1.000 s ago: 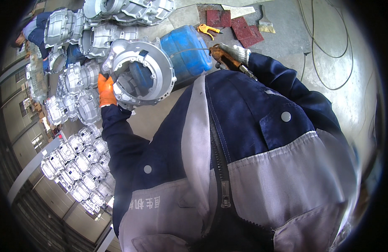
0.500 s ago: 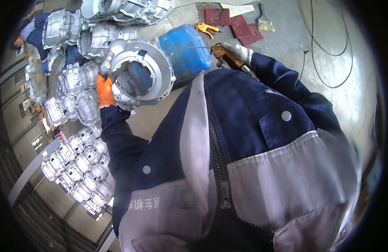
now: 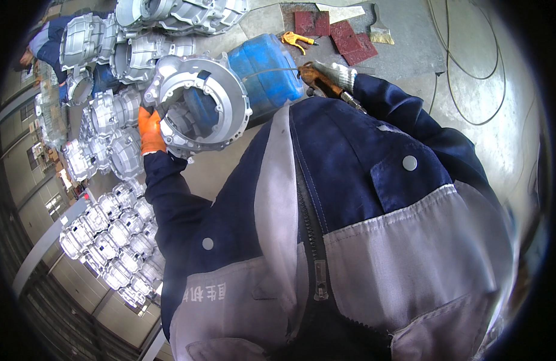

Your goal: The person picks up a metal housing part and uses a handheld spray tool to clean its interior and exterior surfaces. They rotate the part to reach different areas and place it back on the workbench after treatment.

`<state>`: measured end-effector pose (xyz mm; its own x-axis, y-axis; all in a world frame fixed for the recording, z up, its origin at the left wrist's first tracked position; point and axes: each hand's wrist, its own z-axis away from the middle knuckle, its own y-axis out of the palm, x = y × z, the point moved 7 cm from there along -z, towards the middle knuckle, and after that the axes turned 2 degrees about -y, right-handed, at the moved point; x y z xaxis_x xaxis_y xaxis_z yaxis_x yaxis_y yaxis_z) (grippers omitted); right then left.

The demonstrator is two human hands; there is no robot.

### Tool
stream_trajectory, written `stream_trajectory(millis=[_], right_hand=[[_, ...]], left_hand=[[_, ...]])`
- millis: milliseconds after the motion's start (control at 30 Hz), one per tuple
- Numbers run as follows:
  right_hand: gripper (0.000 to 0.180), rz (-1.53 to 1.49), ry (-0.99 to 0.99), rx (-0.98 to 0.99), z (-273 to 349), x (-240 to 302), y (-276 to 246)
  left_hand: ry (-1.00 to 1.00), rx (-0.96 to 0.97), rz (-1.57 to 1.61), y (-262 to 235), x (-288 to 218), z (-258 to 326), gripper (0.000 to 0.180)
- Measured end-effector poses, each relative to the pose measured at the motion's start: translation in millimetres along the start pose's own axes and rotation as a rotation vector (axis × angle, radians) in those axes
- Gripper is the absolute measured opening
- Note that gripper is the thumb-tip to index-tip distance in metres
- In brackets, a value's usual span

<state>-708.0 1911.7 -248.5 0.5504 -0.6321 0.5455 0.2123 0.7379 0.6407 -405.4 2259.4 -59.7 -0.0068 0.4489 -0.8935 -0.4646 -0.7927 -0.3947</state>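
Observation:
My left hand (image 3: 150, 133), in an orange glove, is closed on the left rim of a large cast-metal housing (image 3: 234, 102). The housing is round and silver, with a wide opening and bolt holes around its flange. In a white knit glove, my right hand (image 3: 338, 74) grips an air blow gun (image 3: 319, 79) with a brownish body. Its long thin nozzle points left, and the tip lies near the housing's right rim. A hose fitting (image 3: 354, 102) leads off the gun's lower end. My right fingers are partly hidden behind the gun.
Behind the housing lies a blue plastic drum (image 3: 266, 69). A yellow blow gun (image 3: 299, 41), dark red abrasive sheets (image 3: 345, 42) and a flat brush (image 3: 381, 33) rest on the grey surface. Similar housings (image 3: 118, 234) stand in stacks at left. Another person (image 3: 49, 48) bends at far left.
My right hand has shifted slightly left with the air blow gun, its nozzle still toward the housing. The left hand and the housing stay in place.

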Motion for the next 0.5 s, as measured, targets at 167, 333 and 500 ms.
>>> stream_trajectory(millis=[167, 333, 500], right_hand=[[0.033, -0.098, -0.082, 0.059, -7, 14, 10], [0.039, -0.208, -0.186, 0.124, -17, 26, 29], [0.044, -0.3, -0.303, 0.194, -20, 46, 59]], left_hand=[[0.05, 0.008, -0.05, 1, 0, -1, 0.052], [0.044, -0.031, -0.01, 8, 3, 0, 0.051], [0.116, -0.078, -0.019, 21, -2, -1, 0.052]])
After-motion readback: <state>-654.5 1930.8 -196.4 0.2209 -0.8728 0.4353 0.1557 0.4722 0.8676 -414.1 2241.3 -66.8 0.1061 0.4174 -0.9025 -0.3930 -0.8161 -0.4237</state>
